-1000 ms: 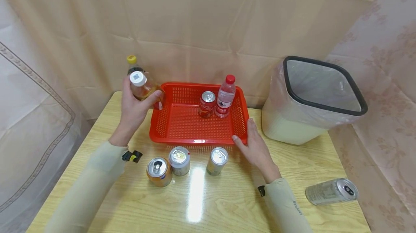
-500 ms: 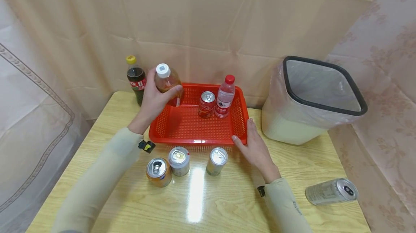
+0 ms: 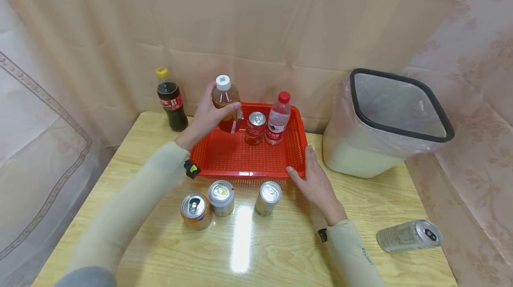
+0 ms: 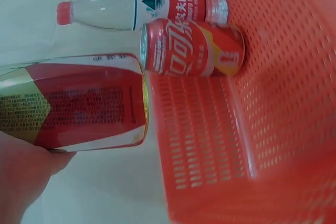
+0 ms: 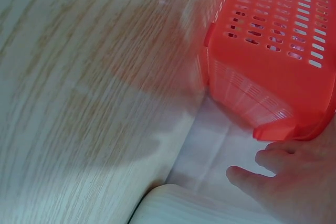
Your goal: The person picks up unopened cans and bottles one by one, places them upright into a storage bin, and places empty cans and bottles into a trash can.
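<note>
In the head view my left hand (image 3: 210,115) grips a bottle of amber drink (image 3: 227,100) with a white cap, upright above the left part of the red basket (image 3: 224,174). Its red and gold label shows in the left wrist view, where the bottle's base is above the basket's floor. Inside the basket stand a red cola can (image 4: 194,48) and a water bottle (image 4: 113,11) with a red cap, side by side. My right hand (image 3: 318,184) rests at the basket's front right corner, fingers (image 5: 252,179) extended along the outside and thumb at the rim.
A cola bottle (image 3: 172,104) with a yellow cap stands at the back left. In front of the basket stand an orange can (image 3: 197,216), a pale can (image 3: 221,200) and a slim can (image 3: 267,200). Another can (image 3: 402,236) lies on its side near a lined bin (image 3: 360,153).
My left hand has carried the amber drink bottle rightward from beside the cola bottle to over the basket, close to the red can. The right hand has stayed in place.
</note>
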Demonstrator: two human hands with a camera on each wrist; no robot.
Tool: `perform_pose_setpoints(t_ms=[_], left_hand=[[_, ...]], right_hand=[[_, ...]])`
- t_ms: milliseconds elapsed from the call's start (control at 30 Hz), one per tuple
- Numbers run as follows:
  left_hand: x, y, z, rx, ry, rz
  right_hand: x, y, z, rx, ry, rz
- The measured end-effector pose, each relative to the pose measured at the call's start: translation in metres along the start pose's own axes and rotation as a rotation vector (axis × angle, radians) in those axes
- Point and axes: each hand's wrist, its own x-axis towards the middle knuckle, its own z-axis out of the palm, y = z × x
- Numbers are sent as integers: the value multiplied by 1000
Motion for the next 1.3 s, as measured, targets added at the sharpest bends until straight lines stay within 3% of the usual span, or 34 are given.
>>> perform_pose_setpoints(t_ms=[267, 433, 633, 900, 1300], left_hand=[[14, -7, 16, 11, 0, -57], [20, -15, 24, 56, 69, -87], [25, -24, 30, 87, 129, -179], [29, -30, 31, 134, 102, -255], [24, -32, 28, 191, 68, -354]], right_hand=[[0, 0, -1, 0, -9, 13], [1, 0, -1, 4, -7, 12], [0, 1, 0, 5, 3, 0], [0, 0, 0, 3, 16, -7], [0, 0, -1, -1, -4, 5]])
